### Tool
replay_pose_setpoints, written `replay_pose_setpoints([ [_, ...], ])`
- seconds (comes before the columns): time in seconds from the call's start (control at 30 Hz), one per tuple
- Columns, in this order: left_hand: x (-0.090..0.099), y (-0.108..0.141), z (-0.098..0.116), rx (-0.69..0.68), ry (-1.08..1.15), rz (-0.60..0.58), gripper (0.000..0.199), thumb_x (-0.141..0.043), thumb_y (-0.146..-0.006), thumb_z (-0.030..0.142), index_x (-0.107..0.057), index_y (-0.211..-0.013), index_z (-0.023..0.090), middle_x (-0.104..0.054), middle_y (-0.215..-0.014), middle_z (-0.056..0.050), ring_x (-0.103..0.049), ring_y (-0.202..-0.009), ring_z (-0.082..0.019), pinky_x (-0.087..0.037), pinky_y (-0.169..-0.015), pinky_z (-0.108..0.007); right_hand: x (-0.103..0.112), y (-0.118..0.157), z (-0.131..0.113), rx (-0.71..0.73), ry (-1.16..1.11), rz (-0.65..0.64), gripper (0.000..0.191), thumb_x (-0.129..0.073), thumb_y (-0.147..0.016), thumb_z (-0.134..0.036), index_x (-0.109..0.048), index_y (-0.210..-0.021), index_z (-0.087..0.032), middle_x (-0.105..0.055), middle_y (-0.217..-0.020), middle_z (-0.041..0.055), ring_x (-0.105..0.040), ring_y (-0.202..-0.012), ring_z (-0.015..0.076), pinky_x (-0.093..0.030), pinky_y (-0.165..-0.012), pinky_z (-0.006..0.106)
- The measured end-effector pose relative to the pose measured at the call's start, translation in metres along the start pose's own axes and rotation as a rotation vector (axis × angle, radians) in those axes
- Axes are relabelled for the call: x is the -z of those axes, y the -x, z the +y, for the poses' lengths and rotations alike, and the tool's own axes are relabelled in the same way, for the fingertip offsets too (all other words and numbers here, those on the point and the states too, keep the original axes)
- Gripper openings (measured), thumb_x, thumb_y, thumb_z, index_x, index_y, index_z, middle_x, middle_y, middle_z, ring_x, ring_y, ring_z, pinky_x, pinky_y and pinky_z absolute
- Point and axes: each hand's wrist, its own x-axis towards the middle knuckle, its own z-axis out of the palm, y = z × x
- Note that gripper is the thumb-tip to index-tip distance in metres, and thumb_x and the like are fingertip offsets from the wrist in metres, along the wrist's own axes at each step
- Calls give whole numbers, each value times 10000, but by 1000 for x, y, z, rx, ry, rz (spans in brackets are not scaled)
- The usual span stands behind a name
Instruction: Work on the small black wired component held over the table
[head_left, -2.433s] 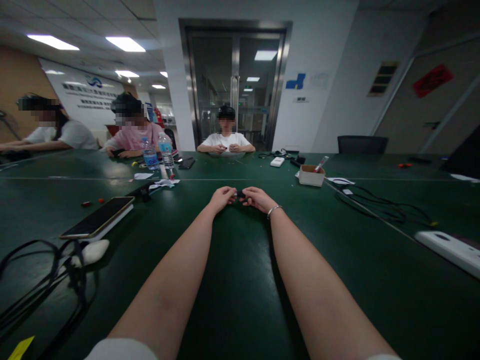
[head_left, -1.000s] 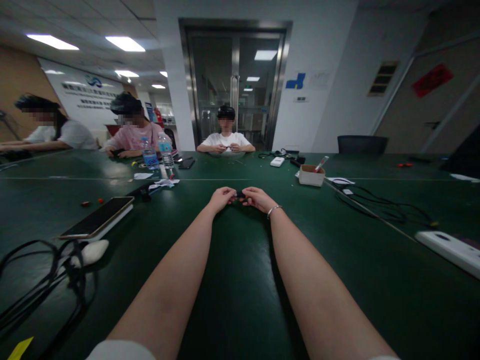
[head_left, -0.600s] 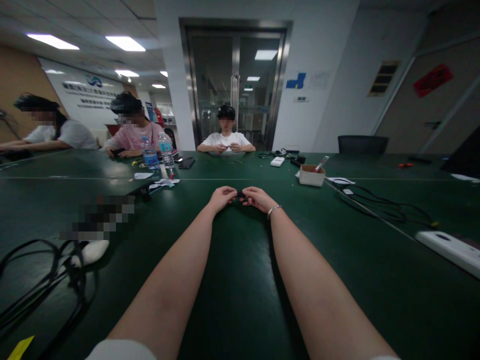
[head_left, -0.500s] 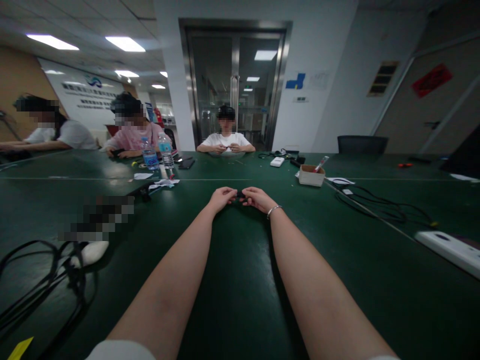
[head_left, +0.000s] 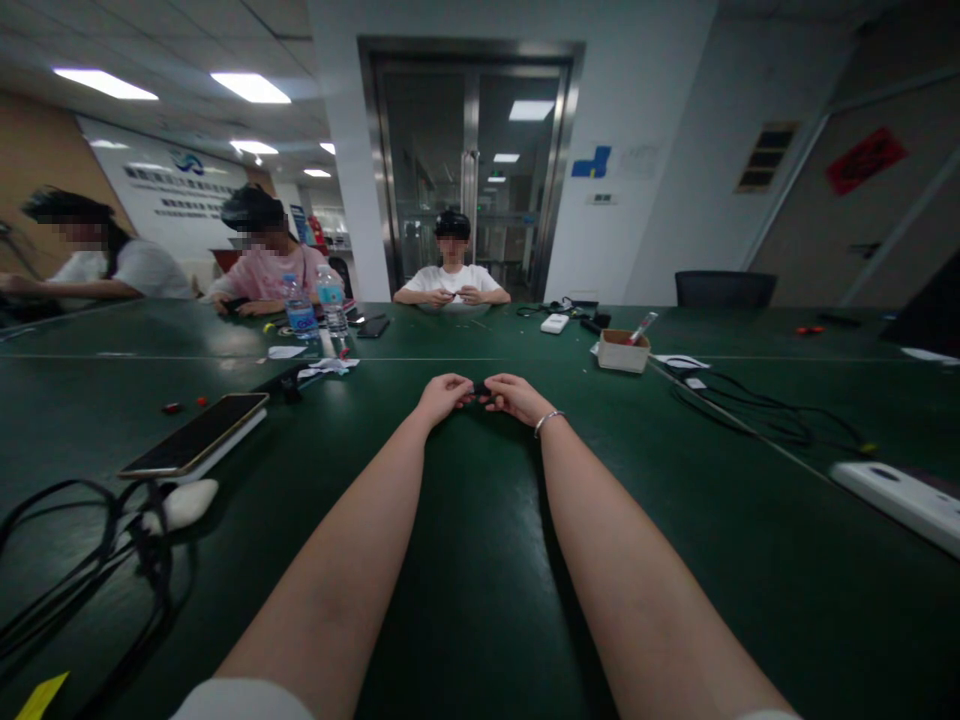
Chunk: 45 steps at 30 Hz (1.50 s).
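Both my arms reach forward over the dark green table (head_left: 480, 560). A small black object (head_left: 480, 390) is pinched between my two hands; its kind is too small to make out. My left hand (head_left: 444, 398) has thumb and fingers closed on its left end. From the other side, my right hand (head_left: 517, 397) grips the right end, fingertips pressed together. A silver bracelet (head_left: 549, 424) circles my right wrist. The undersides of the hands are partly hidden, and they rest on or just above the tabletop.
To the left lie a phone (head_left: 199, 437), a white mouse-shaped thing (head_left: 182, 503) and black cables (head_left: 112, 560). Two water bottles (head_left: 330, 300) stand farther back. A small box (head_left: 624, 352) and a power strip (head_left: 896, 502) are on the right. Three people sit around the table.
Hardly anything differs. My hands keep their place, with the small black object tilted slightly between the fingers.
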Motion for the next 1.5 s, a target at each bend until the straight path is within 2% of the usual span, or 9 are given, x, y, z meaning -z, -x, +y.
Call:
replay_pose_setpoints([
  [0.17, 1, -1, 1, 35, -3, -5, 298, -584, -789, 419, -625, -813, 125, -650, -712, -62, -606, -617, -127, -435, -552, -229, 0, -1, 0, -6, -4, 2, 84, -616, -833, -133, -540, -798, -138, -581, -536, -14, -602, -497, 85, -572, -547, 217],
  [0.33, 0, 1, 3, 16, -1, -4, 232, -667, -731, 324, -623, -841, 124, -660, -784, -63, -611, -639, -122, -438, -574, -231, 1, -1, 1, -3, -7, 3, 68, -598, -838, -107, -547, -804, -135, -585, -552, -8, -620, -534, 94, -577, -564, 219],
  [0.77, 6, 5, 4, -71, 37, -14, 374, -759, -594, 298, -644, -911, 137, -671, -925, -97, -611, -847, -189, -457, -644, -271, 3, -3, 2, 7, 5, -1, 46, -562, -856, -96, -545, -830, -130, -549, -505, -22, -635, -567, 109, -576, -570, 230],
  [0.97, 6, 6, 7, -76, 53, 5, 412, -774, -560, 276, -643, -921, 126, -668, -927, -103, -607, -838, -192, -451, -668, -290, 2, -1, 1, 37, 7, -24, 240, -635, -760, -28, -521, -927, -158, -558, -557, -80, -505, -382, 29, -584, -582, 253],
  [1.1, 6, 5, 6, -76, 51, 21, 391, -771, -569, 298, -652, -902, 130, -668, -886, -92, -599, -791, -176, -450, -671, -294, 0, -2, 0, 24, 15, 19, 70, -579, -857, -165, -520, -893, -153, -552, -515, -51, -524, -393, 59, -580, -539, 264],
  [1.17, 6, 4, 4, -77, 45, 22, 380, -770, -573, 309, -656, -891, 133, -667, -851, -83, -594, -764, -167, -449, -669, -294, 0, -2, -1, 2, 27, 22, 84, -538, -891, -213, -521, -852, -141, -569, -514, -18, -543, -411, 74, -570, -511, 252],
  [1.27, 7, 2, 2, -80, 44, 27, 377, -772, -570, 315, -659, -880, 132, -660, -806, -71, -591, -744, -161, -450, -662, -289, 1, -1, -1, -1, 25, -4, 53, -579, -845, -115, -544, -881, -134, -603, -576, -18, -500, -375, 39, -576, -539, 246],
  [1.37, 8, 1, -1, -79, 41, 29, 377, -768, -574, 318, -660, -882, 131, -658, -798, -66, -592, -744, -157, -451, -649, -277, 2, -1, -1, 35, -11, -9, 213, -606, -787, -33, -549, -954, -152, -602, -612, -46, -477, -361, 20, -588, -575, 265],
  [1.5, 8, -1, -2, -74, 40, 28, 368, -762, -583, 319, -663, -885, 134, -659, -803, -63, -589, -734, -149, -448, -636, -265, 1, -2, 0, 0, 13, 29, 44, -563, -849, -116, -543, -884, -134, -587, -564, -20, -511, -388, 50, -577, -533, 255],
])
